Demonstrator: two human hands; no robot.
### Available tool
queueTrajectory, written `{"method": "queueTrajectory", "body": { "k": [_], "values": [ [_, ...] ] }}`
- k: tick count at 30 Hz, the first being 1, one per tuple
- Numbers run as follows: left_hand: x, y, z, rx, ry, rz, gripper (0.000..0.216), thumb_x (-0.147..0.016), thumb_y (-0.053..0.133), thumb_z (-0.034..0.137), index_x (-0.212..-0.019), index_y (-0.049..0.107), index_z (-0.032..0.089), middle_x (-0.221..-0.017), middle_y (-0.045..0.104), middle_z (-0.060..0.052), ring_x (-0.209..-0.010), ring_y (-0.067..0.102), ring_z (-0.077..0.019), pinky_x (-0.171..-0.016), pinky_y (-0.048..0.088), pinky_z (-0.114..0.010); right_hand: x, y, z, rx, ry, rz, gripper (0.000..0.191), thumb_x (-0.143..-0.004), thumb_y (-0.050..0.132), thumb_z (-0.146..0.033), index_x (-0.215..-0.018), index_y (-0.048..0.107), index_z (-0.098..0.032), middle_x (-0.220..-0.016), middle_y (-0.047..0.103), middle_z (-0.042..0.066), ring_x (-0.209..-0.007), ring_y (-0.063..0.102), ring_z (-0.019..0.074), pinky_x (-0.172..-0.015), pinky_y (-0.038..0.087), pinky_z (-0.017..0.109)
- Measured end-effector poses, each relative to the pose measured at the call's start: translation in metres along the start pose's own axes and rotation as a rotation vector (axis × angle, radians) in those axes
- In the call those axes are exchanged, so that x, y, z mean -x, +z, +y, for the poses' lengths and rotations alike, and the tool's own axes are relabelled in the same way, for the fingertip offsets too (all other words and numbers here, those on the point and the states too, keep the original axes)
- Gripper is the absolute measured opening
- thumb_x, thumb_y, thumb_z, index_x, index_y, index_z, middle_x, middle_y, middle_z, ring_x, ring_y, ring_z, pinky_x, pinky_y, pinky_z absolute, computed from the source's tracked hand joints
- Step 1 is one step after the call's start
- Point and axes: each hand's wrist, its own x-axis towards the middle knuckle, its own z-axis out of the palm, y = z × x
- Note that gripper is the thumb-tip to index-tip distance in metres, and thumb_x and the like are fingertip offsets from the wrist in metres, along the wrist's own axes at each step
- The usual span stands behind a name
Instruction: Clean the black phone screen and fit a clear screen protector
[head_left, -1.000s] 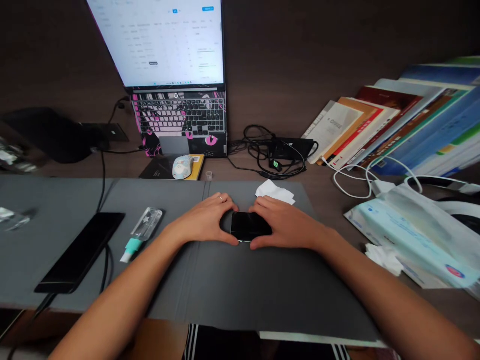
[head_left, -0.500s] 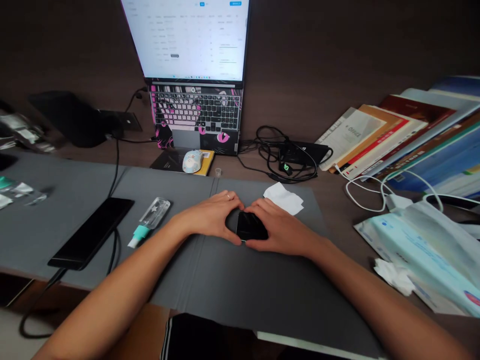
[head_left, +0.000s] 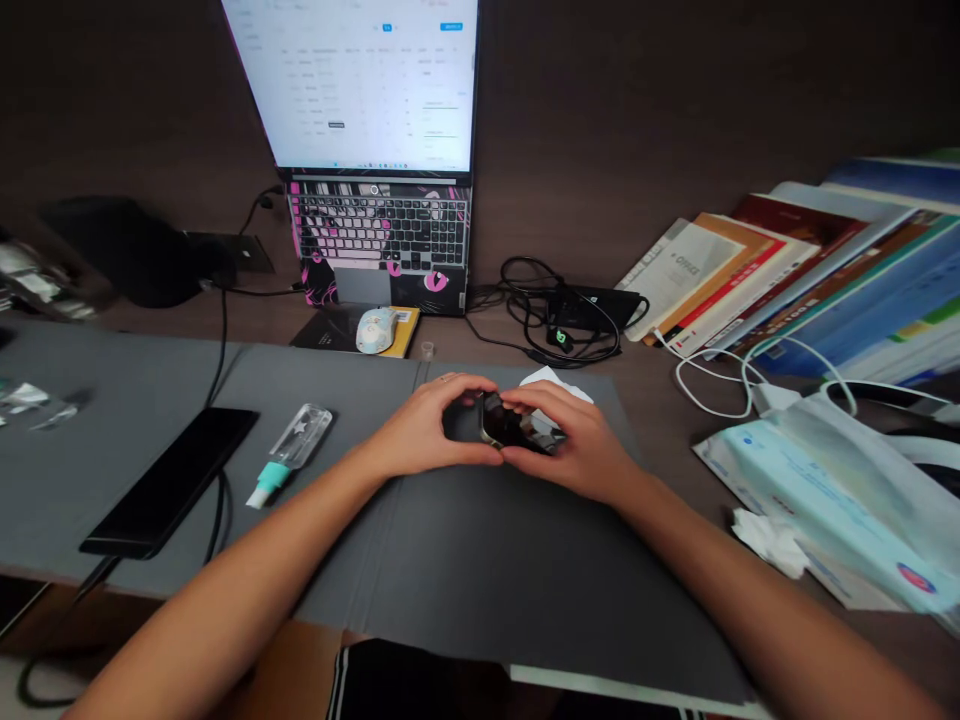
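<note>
A small black phone is held just above the grey mat, tilted up on its long edge. My left hand grips its left end with thumb and curled fingers. My right hand wraps its right end, fingers over the top. A white wipe lies on the mat right behind my right hand, partly hidden by it.
A larger black phone and a small clear spray bottle lie on the mat at left. An open laptop stands behind, with a mouse and tangled cables. Books and a wipes pack fill the right.
The small phone lay flat on the mat between my hands; now both hands have lifted and tilted it up. The camera view shifted slightly.
</note>
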Motion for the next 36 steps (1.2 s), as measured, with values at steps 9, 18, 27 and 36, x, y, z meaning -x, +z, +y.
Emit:
{"method": "queueTrajectory", "body": {
  "k": [9, 18, 27, 36],
  "values": [
    [0.001, 0.033, -0.008, 0.469, 0.042, 0.115, 0.089, -0.067, 0.092, 0.025, -0.144, 0.048, 0.026, -0.136, 0.063, -0.012, -0.126, 0.060, -0.0276, -0.104, 0.049, -0.042, 0.003, -0.006, 0.001, -0.040, -0.021, -0.005, 0.059, -0.085, 0.071, -0.041, -0.137, 0.046, -0.027, -0.122, 0.053, 0.011, -0.114, 0.055, 0.0293, -0.094, 0.050, 0.047],
    [0.003, 0.025, 0.002, 0.299, 0.100, 0.056, 0.081, -0.071, 0.089, 0.035, -0.143, 0.054, 0.024, -0.143, 0.061, -0.013, -0.131, 0.058, -0.0322, -0.109, 0.049, -0.051, 0.003, -0.007, -0.004, -0.039, 0.003, -0.038, 0.065, -0.081, 0.071, -0.039, -0.137, 0.040, -0.029, -0.124, 0.048, 0.011, -0.115, 0.052, 0.0311, -0.094, 0.050, 0.049],
    [0.007, 0.024, 0.005, 0.199, 0.132, 0.082, 0.076, -0.071, 0.089, 0.035, -0.140, 0.059, 0.024, -0.138, 0.065, -0.010, -0.125, 0.063, -0.0303, -0.108, 0.051, -0.048, -0.001, -0.015, -0.012, -0.039, 0.012, -0.106, 0.070, -0.075, 0.079, -0.032, -0.132, 0.039, -0.028, -0.123, 0.047, 0.010, -0.117, 0.051, 0.0293, -0.097, 0.049, 0.045],
    [0.008, 0.021, 0.008, 0.102, 0.155, 0.075, 0.076, -0.072, 0.088, 0.036, -0.141, 0.058, 0.025, -0.138, 0.065, -0.011, -0.123, 0.063, -0.0311, -0.106, 0.051, -0.049, 0.000, -0.017, -0.011, -0.053, 0.030, -0.103, 0.071, -0.074, 0.081, -0.038, -0.129, 0.037, -0.029, -0.121, 0.045, 0.009, -0.114, 0.051, 0.0287, -0.095, 0.050, 0.045]
  ]
}}
